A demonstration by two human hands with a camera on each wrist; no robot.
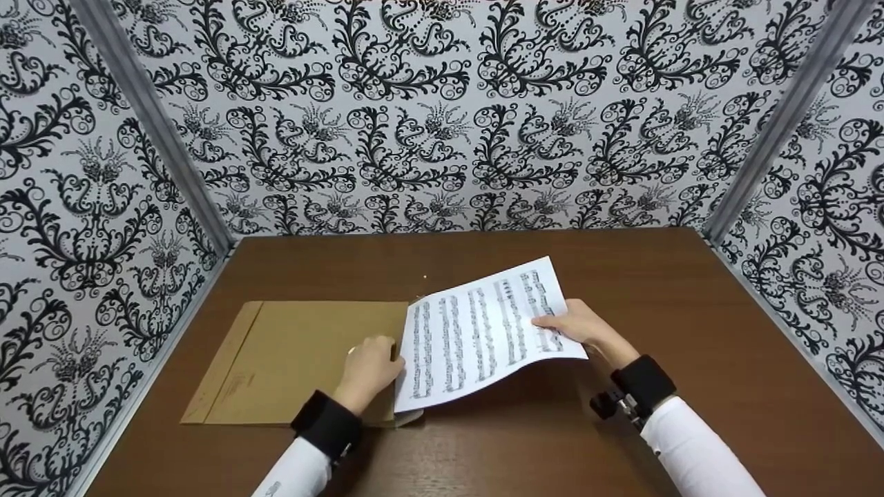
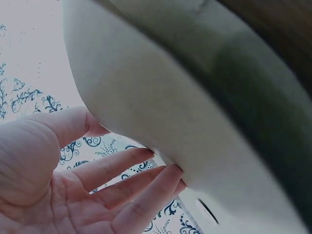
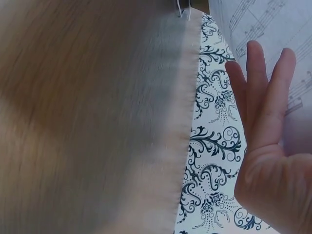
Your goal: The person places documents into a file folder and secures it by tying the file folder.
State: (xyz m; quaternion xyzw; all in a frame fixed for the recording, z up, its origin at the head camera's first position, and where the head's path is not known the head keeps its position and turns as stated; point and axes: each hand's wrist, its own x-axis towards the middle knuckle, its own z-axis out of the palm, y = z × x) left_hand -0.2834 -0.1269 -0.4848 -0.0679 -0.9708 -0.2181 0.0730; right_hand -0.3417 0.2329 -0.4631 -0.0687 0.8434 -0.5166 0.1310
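Observation:
A brown paper envelope lies flat on the left half of the table, its mouth facing right. My left hand grips the envelope near that mouth; thumb and fingertips pinch its edge in the left wrist view. Sheet music with printed staves slants up to the right from the mouth, its left edge right at the envelope's opening. My right hand pinches the sheet's right edge, thumb on top. In the right wrist view its fingers stretch out along the underside of the paper.
The brown wooden table is enclosed by patterned panels at the back and both sides, with grey corner posts. Black wrist bands with small cameras sit on both wrists, above white sleeves.

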